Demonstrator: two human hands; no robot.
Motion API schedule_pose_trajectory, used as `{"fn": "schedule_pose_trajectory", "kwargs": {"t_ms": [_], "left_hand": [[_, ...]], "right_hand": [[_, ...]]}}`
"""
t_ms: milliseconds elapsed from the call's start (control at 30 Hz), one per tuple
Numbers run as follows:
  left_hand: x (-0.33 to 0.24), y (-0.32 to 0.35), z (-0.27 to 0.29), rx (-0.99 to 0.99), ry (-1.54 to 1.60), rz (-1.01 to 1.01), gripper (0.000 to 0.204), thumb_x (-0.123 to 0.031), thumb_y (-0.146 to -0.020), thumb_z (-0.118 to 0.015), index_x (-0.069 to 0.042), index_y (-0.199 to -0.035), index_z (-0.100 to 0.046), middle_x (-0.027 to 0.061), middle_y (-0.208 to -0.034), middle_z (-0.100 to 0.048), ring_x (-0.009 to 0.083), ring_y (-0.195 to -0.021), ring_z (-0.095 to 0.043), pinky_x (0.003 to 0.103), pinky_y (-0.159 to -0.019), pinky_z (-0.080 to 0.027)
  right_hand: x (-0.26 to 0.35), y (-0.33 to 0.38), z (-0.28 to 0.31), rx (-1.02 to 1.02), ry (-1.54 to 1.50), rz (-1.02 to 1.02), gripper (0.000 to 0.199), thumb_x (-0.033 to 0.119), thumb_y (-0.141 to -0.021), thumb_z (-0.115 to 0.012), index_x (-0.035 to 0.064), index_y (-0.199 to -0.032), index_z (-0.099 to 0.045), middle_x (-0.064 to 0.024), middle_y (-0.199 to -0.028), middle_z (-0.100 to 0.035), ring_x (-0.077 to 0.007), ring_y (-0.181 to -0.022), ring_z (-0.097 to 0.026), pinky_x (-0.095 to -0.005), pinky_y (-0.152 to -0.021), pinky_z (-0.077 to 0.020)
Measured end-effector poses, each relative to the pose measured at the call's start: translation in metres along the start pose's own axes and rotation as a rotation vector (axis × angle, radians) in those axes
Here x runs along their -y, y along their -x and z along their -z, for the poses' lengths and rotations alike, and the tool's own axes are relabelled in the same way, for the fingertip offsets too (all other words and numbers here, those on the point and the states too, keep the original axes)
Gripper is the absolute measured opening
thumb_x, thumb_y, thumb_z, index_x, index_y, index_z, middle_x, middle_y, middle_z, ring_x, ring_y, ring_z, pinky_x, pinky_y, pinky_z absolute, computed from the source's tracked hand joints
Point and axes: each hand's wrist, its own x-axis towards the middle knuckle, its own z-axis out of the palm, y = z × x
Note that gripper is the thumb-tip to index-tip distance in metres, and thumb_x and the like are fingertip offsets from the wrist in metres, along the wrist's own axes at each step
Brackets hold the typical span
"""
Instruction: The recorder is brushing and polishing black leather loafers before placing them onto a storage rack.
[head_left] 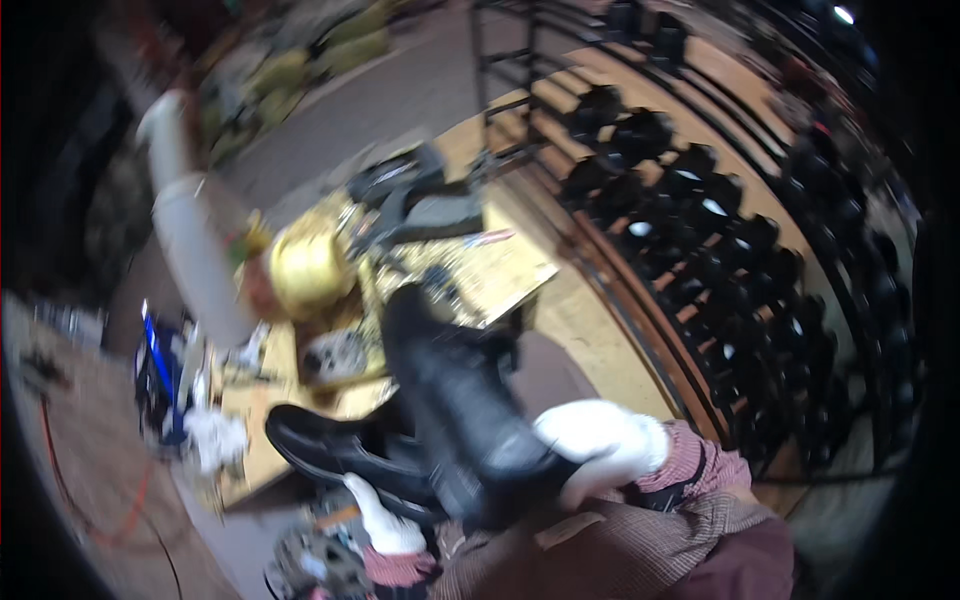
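My right hand (605, 440), in a white glove, grips a black leather shoe (455, 400) that is tilted up in front of me, its toe end toward my body. Lower and to the left lies a second black shoe (335, 440), partly behind the first. My left hand (385, 518), gloved in white too, holds this one at its near side, with some fingers hidden beneath it. Motion blurs both shoes.
Beyond the shoes stands a wooden workbench (530, 275) with a yellow spool (308, 270), dark metal parts (430, 210) and small scraps. A pale duct pipe (195, 235) rises at left. Racks (640, 330) full of black shoes fill the right. An orange cord (130, 515) crosses the floor.
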Motion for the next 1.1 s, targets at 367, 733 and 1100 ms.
{"fn": "schedule_pose_trajectory", "kwargs": {"t_ms": [367,733,1100], "left_hand": [[0.056,-0.066,-0.131,0.897,-0.194,0.589,0.084,-0.064,-0.105,-0.046,-0.013,-0.167,-0.021,0.0180,-0.161,-0.043,0.0325,-0.144,-0.047,0.048,-0.122,-0.038],[0.071,-0.075,-0.171,0.846,-0.436,0.488,0.088,-0.068,-0.105,-0.040,-0.021,-0.171,-0.006,0.0225,-0.148,-0.053,0.0318,-0.125,-0.063,0.047,-0.109,-0.051],[0.026,-0.097,-0.069,0.289,-0.381,0.578,0.064,-0.050,-0.112,-0.044,-0.013,-0.164,-0.034,0.0206,-0.147,-0.055,0.0337,-0.130,-0.058,0.049,-0.112,-0.051]], "right_hand": [[0.026,-0.013,0.012,0.123,0.313,0.094,0.050,0.045,-0.094,-0.072,0.0021,-0.120,-0.071,-0.0114,-0.126,-0.069,-0.0344,-0.121,-0.062,-0.0452,-0.103,-0.0484],[0.096,-0.022,0.197,-0.679,1.159,-0.120,0.036,0.038,-0.081,-0.085,0.0056,-0.091,-0.075,-0.0153,-0.078,-0.063,-0.0365,-0.071,-0.064,-0.0425,-0.065,-0.0515],[0.038,-0.103,0.369,-0.481,1.714,-1.034,0.066,0.055,-0.096,-0.061,0.0070,-0.141,-0.063,-0.0187,-0.137,-0.065,-0.0352,-0.126,-0.064,-0.0466,-0.105,-0.0510]]}}
